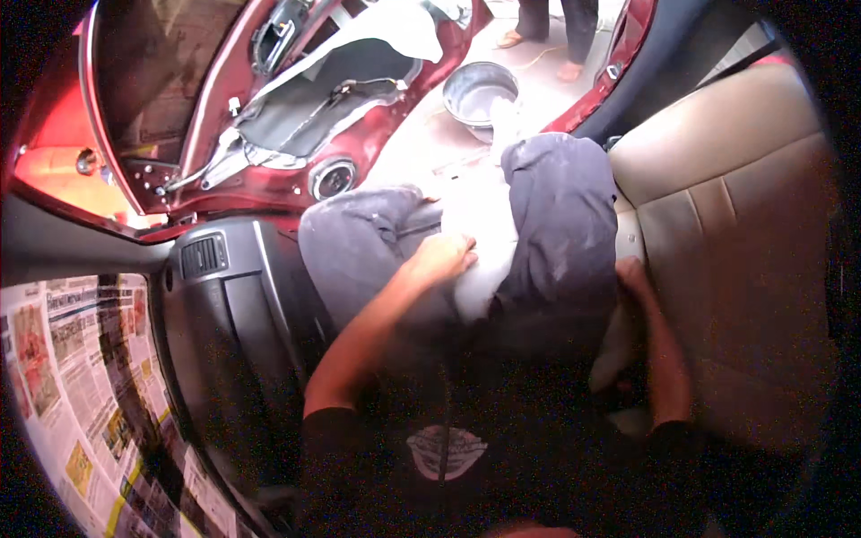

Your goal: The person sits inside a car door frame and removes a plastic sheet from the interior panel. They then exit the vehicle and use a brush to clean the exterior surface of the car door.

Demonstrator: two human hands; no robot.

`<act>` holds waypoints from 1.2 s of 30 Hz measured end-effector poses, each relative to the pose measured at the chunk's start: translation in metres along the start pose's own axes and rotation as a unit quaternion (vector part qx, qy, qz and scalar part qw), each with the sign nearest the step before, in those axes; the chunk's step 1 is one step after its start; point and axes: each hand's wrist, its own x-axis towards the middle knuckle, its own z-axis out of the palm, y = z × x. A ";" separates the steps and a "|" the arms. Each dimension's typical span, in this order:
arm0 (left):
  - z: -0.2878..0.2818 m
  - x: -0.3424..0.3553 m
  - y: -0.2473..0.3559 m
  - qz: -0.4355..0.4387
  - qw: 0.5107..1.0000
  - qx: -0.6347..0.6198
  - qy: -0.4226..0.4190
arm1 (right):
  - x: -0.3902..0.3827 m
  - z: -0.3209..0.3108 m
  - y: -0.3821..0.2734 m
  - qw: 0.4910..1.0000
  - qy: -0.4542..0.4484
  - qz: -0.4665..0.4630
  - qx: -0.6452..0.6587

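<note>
My left hand [441, 257] is between my thighs, its fingers curled in at the edge of a bright, washed-out white surface [484, 238]. Glare hides whether that surface is cloth or seat, and what the fingers hold, if anything, does not show. Down beside my right thigh, my right hand [631, 273] reaches to the side of the beige seat [726, 170]. Its fingers are mostly hidden there. My knees, in dark grey trousers [560, 197] with pale smudges, point toward the door opening.
A red car door [377, 148], its inner trim off, stands open ahead with loose wiring and a round speaker [333, 179]. Beyond the sill is a dark bucket [481, 94]. Another person's legs [565, 27] are farther out. The dashboard [242, 296] and newspaper-covered glass [81, 359] lie left.
</note>
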 end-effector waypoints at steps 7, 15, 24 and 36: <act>-0.003 0.026 -0.016 0.027 0.995 0.098 -0.003 | 0.012 -0.034 -0.055 0.970 -0.008 0.175 0.169; -0.032 0.098 -0.030 0.074 0.946 0.082 -0.304 | 0.010 -0.057 -0.099 0.946 -0.054 0.242 0.207; 0.029 0.096 -0.037 0.167 0.910 -0.232 -0.301 | 0.024 -0.080 -0.149 0.912 -0.100 0.321 0.237; -0.260 0.231 -0.069 -0.009 0.978 -0.203 0.037 | 0.017 -0.091 -0.219 0.909 -0.029 0.340 0.239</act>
